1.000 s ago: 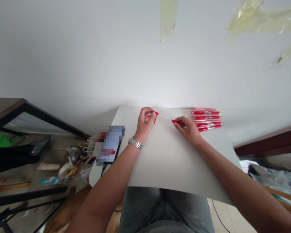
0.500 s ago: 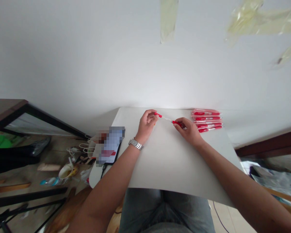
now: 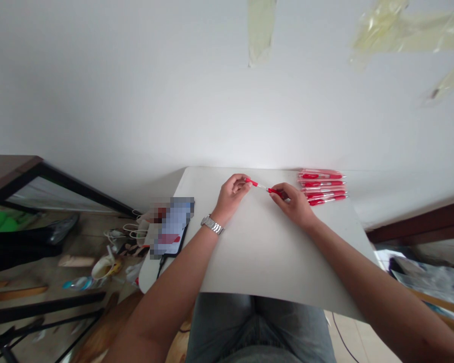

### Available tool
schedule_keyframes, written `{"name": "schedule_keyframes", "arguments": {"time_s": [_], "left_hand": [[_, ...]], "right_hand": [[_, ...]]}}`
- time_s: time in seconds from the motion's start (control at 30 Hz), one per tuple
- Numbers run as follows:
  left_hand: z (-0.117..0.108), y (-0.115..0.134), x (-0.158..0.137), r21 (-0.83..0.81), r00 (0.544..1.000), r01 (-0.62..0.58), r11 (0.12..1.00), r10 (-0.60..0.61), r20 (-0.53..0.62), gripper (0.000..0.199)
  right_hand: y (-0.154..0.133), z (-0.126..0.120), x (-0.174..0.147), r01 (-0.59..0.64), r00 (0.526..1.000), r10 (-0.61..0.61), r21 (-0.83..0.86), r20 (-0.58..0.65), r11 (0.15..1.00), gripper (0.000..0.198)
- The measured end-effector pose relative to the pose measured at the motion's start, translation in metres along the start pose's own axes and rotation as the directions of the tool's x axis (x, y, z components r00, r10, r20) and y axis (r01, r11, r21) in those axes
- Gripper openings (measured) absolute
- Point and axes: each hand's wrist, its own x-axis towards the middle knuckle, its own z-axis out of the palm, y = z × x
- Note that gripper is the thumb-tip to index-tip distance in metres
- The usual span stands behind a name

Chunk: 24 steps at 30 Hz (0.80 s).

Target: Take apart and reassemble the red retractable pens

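Above the white table [image 3: 249,252], my two hands hold a slim red and clear pen [image 3: 263,187] between them, tilted slightly down to the right. My left hand [image 3: 231,194], with a metal watch [image 3: 212,224] on its wrist, pinches the red left part [image 3: 251,182]. Fingers of my right hand [image 3: 292,201] are closed round the red right end, largely covering it. A narrow pale section shows between the two red parts; whether they are joined there I cannot make out. Beyond my right hand lies a stack of similar red pens [image 3: 323,184] in clear wrapping.
A phone [image 3: 174,227], its screen blurred, lies at the table's left edge with a cable attached. The white wall [image 3: 212,101] stands right behind the table. On the floor to the left are a cup [image 3: 103,267] and a bottle [image 3: 77,283].
My left hand has shifted slightly right, towards my right hand. The pale section between the red parts looks shorter. My right hand stays in nearly the same place.
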Motion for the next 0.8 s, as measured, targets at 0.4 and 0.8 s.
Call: {"name": "schedule_keyframes", "arguments": {"time_s": [0.4, 0.8], "left_hand": [[0.001, 0.002, 0.000, 0.020, 1.000, -0.006, 1.000, 0.005, 0.011, 0.031], [-0.009, -0.001, 0.007, 0.095, 0.987, -0.066, 0.993, 0.079, -0.143, 0.022]], "right_hand": [[-0.003, -0.002, 0.001, 0.011, 1.000, -0.011, -0.021, 0.005, 1.000, 0.033], [0.001, -0.001, 0.003, 0.028, 0.998, -0.029, -0.018, -0.061, 0.999, 0.034]]}}
